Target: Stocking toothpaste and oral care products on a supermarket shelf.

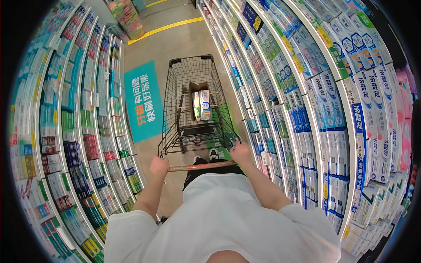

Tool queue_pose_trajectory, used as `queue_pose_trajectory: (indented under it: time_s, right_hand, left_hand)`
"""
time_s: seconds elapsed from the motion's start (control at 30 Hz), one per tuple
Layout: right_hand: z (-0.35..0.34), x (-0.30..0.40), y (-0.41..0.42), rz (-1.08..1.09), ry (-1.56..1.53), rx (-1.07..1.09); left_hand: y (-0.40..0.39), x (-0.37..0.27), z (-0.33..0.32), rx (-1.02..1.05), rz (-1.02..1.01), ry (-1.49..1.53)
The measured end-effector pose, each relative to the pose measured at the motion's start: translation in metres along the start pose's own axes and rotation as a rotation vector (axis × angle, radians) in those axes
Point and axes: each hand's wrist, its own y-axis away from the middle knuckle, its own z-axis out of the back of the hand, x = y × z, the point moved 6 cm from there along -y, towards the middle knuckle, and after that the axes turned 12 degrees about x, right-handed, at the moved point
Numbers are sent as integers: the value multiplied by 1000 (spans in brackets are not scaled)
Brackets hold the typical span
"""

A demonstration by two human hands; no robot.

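Observation:
A black wire shopping cart (184, 69) stands in front of me in a store aisle. My left hand (159, 165) is closed around the left end of its push handle (200, 165). The right end of that handle is in my right hand (241, 152). Inside the basket sits a brown paper bag (196, 86) with rope handles spread to both sides. Two toothpaste cartons show in the bag's mouth: a narrow one (197, 106) on the left and a wider white-and-blue one (205, 104) on the right. The bag's lower part is hidden.
Shelves of boxed oral-care goods line the left side (88, 125) and the right side (315, 108), close to the cart. A teal floor sticker with writing (143, 102) lies left of the cart. Ahead, a yellow line (164, 30) crosses the floor near a colourful column (126, 19).

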Motion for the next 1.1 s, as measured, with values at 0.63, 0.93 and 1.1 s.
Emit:
queue_pose_trajectory:
  time_s: [0.63, 0.93, 1.1]
  right_hand:
    - [-186, 13, -175, -293, -303, 558]
    - [-267, -22, -131, -708, -381, 392]
    - [-301, -73, -104, -790, -421, 356]
  left_hand:
    - [110, 62, -147, 45, 84, 66]
    - [173, 95, -189, 67, 105, -1]
    - [190, 121, -219, 125, 69, -41]
